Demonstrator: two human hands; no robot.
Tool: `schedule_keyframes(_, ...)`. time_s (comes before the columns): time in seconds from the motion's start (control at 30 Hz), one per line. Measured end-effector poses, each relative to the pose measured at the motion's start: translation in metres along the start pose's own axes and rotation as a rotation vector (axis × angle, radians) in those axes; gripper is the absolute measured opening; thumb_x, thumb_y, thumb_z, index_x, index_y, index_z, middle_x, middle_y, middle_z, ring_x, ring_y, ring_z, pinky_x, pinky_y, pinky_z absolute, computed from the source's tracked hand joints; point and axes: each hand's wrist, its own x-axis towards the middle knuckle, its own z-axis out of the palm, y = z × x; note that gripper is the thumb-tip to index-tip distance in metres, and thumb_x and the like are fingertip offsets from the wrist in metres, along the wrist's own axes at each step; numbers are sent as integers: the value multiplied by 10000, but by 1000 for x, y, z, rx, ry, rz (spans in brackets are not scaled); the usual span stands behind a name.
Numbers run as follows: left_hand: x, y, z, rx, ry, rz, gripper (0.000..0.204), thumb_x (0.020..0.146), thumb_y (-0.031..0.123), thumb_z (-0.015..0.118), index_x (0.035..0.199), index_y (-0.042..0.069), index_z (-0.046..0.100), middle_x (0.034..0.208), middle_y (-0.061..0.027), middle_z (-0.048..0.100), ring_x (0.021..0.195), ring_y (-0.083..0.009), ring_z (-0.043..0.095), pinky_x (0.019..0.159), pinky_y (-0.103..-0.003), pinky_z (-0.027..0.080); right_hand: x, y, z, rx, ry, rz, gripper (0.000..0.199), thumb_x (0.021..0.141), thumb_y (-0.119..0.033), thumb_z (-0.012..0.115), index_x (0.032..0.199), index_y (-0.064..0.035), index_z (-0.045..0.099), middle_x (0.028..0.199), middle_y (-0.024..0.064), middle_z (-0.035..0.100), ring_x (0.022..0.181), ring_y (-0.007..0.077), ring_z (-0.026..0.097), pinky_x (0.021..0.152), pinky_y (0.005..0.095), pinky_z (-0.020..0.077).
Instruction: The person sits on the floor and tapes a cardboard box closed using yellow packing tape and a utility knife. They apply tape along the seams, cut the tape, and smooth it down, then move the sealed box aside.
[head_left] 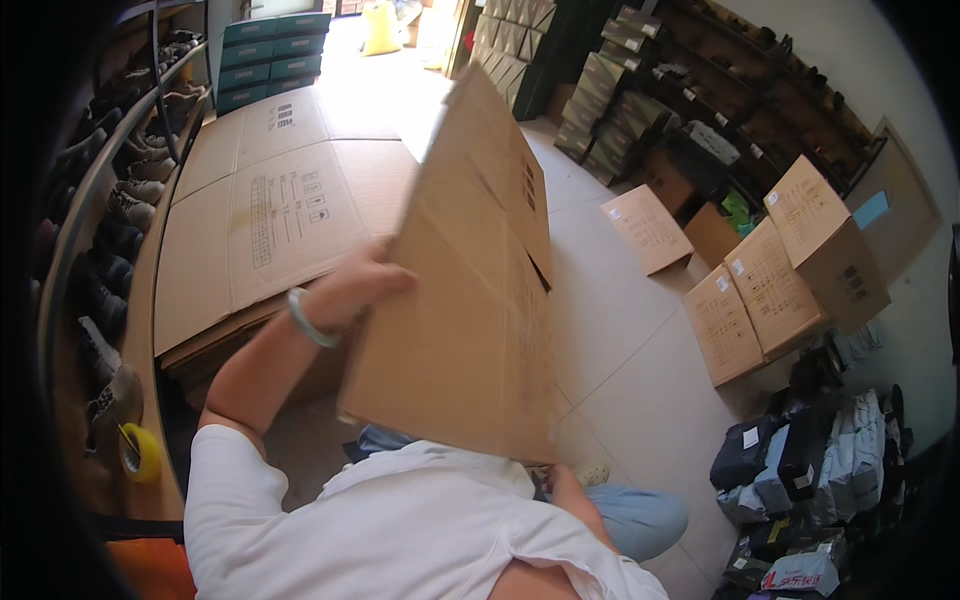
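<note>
A flattened cardboard box (pixel 450 300) stands tilted in front of me, its brown panels folded together and slightly parted along the right side. My left hand (pixel 365 285), with a pale bangle at the wrist, is closed on its left edge. Low by the bottom right corner of the cardboard is my right hand (pixel 562 482); its fingers are mostly hidden, so their grip does not show. To the left, a stack of flattened cardboard boxes (pixel 300 205) lies beside the held one, with dark print on the top sheet.
A shoe rack (pixel 150 260) runs along the left, with a yellow tape roll (pixel 140 453) at its near end. Teal shoeboxes (pixel 272 60) stand behind the stack. On the right are brown cartons (pixel 765 290) and a pile of wrapped parcels (pixel 810 460) on the tiled floor.
</note>
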Motion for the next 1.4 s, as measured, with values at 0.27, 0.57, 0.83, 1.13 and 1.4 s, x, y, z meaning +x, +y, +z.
schedule_keyframes(0.27, 75, -43, 157, 765, -200, 55, 339, 787, 142, 535, 1060, -57, 497, 971, -287, 621, 950, -399, 609, 825, -455, 480, -28, -71, -12, -503, 294, -704, 516, 887, -240, 587, 1325, -16, 428, 1267, 157, 523, 1038, 247, 567, 856, 331, 463)
schedule_keyframes(0.57, 77, -111, 255, 724, -343, 27, 393, 818, 190, 535, 1134, -40, 486, 918, -272, 637, 840, -451, 612, 763, -487, 491, -248, -197, 109, -534, -378, -614, 865, 874, -638, 476, 1488, -122, 151, 1454, 141, 317, 1195, 296, 456, 910, 431, 445)
schedule_keyframes(0.83, 92, -154, 231, 334, -341, -127, 562, 980, 489, 359, 1387, 102, 337, 1068, -194, 605, 918, -258, 619, 723, -385, 505, -258, -198, 153, -435, -585, -601, 1030, 805, -725, 490, 1485, -57, 101, 1465, 198, 284, 1305, 347, 351, 989, 493, 383)
schedule_keyframes(1.13, 113, -114, 181, 462, -347, -125, 361, 856, 197, 535, 1106, -61, 503, 699, -150, 633, 580, -229, 640, 537, -334, 520, -228, -254, 173, -1156, 153, -1058, 724, 755, -86, 558, 1402, -1, 245, 1128, 275, 592, 907, 358, 648, 766, 394, 526)
schedule_keyframes(1.4, 210, -104, 211, 908, -296, -157, 358, 770, 282, 620, 721, -73, 637, 633, -150, 641, 548, -250, 649, 528, -356, 530, -223, -297, 190, -1243, 225, -909, 351, 777, -288, 684, 908, 37, 678, 914, 228, 675, 887, 361, 662, 781, 409, 519)
